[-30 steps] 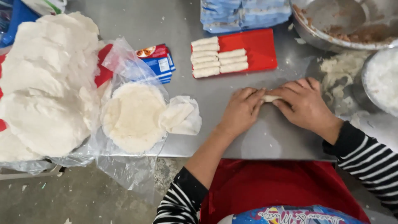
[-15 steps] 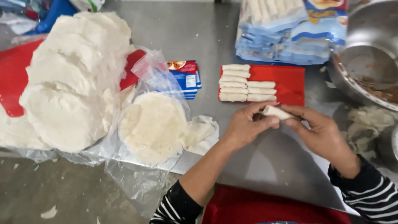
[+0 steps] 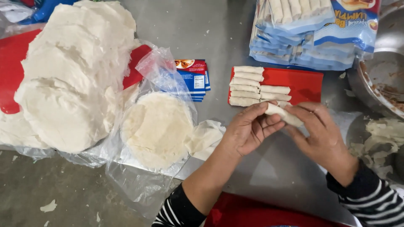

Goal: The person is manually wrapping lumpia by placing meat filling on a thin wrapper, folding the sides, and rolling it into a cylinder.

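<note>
Both hands raised just above the steel table (image 3: 198, 25), sharing one rolled wrapper (image 3: 284, 114). Roll's long axis runs from about 10 o'clock to 4 o'clock. Left hand (image 3: 248, 130) pinches the 10 o'clock end between thumb and fingertips; right hand (image 3: 322, 134) is curled over the 4 o'clock end, fingers pressed onto the roll. Neither hand is spread. Roll lies between the two hands, roughly equally near each. Red tray (image 3: 305, 82) sits just beyond, at 12 o'clock from the roll, with finished rolls (image 3: 252, 86) lying crosswise at its left part; right part bare. At 9 o'clock from the left hand: round wrapper stack (image 3: 158, 128) on clear plastic; further at 9–10 o'clock, a large wrapper heap (image 3: 67, 80). Metal bowl (image 3: 378, 80) at 2 o'clock; bagged packs (image 3: 311, 33) at 12 o'clock.
</note>
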